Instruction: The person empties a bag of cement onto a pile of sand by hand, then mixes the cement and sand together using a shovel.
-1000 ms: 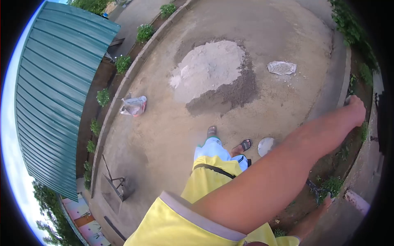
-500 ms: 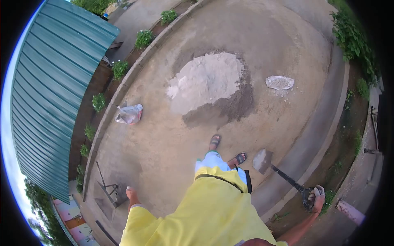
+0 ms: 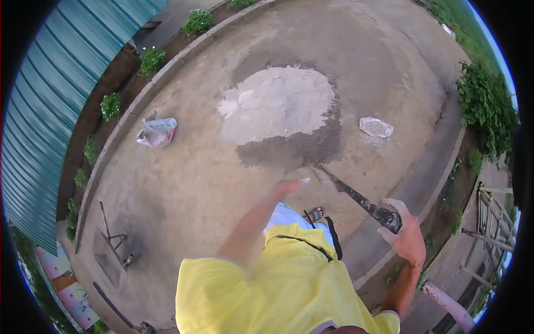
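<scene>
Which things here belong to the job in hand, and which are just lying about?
In hand:
shovel, gripped by right hand
left hand, open, near its shaft
sand-and-cement pile ahead

Lying about:
plastic bag
flattened sack
metal frame
kerbside plants

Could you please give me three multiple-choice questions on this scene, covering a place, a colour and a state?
1. The pinkish plastic bag lies: A left of the pile; B on the pile; C at the person's feet.
2. The shirt is: A green; B yellow; C white.
3. The right hand is: A open and free; B shut on the shovel; C in a pocket.
Key: 1 A, it sits left, by the kerb. 2 B, yellow cloth shows. 3 B, it grips the shovel.
</scene>
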{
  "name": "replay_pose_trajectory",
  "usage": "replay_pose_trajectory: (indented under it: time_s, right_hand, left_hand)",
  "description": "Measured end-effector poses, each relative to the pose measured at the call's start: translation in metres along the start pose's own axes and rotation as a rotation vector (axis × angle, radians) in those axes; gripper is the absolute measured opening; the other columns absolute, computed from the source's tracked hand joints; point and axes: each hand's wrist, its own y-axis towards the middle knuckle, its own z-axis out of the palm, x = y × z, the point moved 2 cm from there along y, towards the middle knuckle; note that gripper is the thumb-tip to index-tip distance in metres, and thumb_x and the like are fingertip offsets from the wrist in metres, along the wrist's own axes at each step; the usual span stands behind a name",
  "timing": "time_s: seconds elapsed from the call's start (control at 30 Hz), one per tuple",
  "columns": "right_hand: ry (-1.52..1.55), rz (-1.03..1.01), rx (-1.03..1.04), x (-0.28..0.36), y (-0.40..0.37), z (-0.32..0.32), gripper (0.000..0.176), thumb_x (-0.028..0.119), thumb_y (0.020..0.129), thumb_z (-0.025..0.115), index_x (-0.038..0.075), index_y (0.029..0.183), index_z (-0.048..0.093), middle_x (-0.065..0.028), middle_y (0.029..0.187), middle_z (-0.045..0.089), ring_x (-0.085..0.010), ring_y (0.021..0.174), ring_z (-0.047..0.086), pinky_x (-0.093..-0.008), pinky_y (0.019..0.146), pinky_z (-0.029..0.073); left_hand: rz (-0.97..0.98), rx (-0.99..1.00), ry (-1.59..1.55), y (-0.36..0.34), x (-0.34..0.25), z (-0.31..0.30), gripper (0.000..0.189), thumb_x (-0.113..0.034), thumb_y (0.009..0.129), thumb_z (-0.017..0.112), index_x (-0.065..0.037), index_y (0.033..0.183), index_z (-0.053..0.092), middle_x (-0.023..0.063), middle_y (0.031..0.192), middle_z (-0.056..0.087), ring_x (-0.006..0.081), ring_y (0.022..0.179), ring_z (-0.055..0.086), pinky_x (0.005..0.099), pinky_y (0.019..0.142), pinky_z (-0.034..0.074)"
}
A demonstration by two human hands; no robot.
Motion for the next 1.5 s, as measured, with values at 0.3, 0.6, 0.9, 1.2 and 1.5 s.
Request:
replay_pose_trajectory:
  time_s: [0.3, 0.6, 0.9, 1.2, 1.5]
  right_hand:
    - [-0.079, 0.044, -0.028, -0.02, -0.034, 0.042, 0.045, 0.001, 0.06, 0.073, 0.004, 0.103, 0.059, -0.0138, 0.094, 0.063, -0.0318, 0.086, 0.062, -0.0389, 0.075, 0.05]
    - [-0.434, -0.382, -0.076, -0.153, 0.067, 0.174, 0.009, 0.013, 0.074, 0.056, 0.01, 0.083, 0.057, -0.0067, 0.08, 0.051, -0.0248, 0.09, 0.051, -0.0394, 0.09, 0.039]
    - [-0.248, -0.339, 0.03, -0.313, 0.019, 0.198, 0.006, 0.014, 0.073, 0.056, 0.011, 0.076, 0.053, -0.0063, 0.08, 0.049, -0.0251, 0.087, 0.05, -0.0418, 0.087, 0.039]
    - [0.46, 0.14, -0.392, -0.458, -0.123, 0.185, 0.021, 0.0, 0.068, 0.065, 0.007, 0.085, 0.055, -0.0082, 0.086, 0.057, -0.0267, 0.089, 0.058, -0.0405, 0.091, 0.044]
    - [1.142, 1.414, -1.011, -0.535, -0.296, 0.267, 0.01, 0.012, 0.085, 0.055, 0.006, 0.077, 0.053, -0.0014, 0.07, 0.053, -0.011, 0.059, 0.05, -0.0265, 0.054, 0.04]
  left_hand:
    - [0.02, -0.312, -0.524, 0.027, -0.19, -0.011, 0.058, -0.036, 0.081, 0.064, 0.002, 0.119, 0.042, 0.0174, 0.098, 0.059, 0.03, 0.085, 0.062, 0.046, 0.081, 0.052]
    - [0.022, -0.599, -0.81, 0.115, -0.133, -0.113, 0.021, -0.022, 0.09, 0.047, -0.002, 0.085, 0.047, 0.0094, 0.069, 0.05, 0.0248, 0.055, 0.054, 0.0409, 0.058, 0.055]
    - [0.02, -0.746, -0.71, 0.177, -0.088, -0.006, 0.018, -0.019, 0.087, 0.05, -0.003, 0.083, 0.045, 0.0099, 0.068, 0.051, 0.0248, 0.056, 0.056, 0.0405, 0.052, 0.052]
    - [0.119, -0.736, -0.709, 0.149, -0.172, 0.13, 0.014, -0.014, 0.087, 0.056, -0.007, 0.083, 0.045, 0.0021, 0.066, 0.048, 0.0154, 0.057, 0.055, 0.0313, 0.052, 0.051]
    - [-0.229, -0.51, -0.876, 0.291, -0.059, 0.293, 0.009, -0.011, 0.086, 0.057, -0.01, 0.079, 0.052, -0.0002, 0.065, 0.045, 0.013, 0.053, 0.048, 0.0275, 0.049, 0.044]
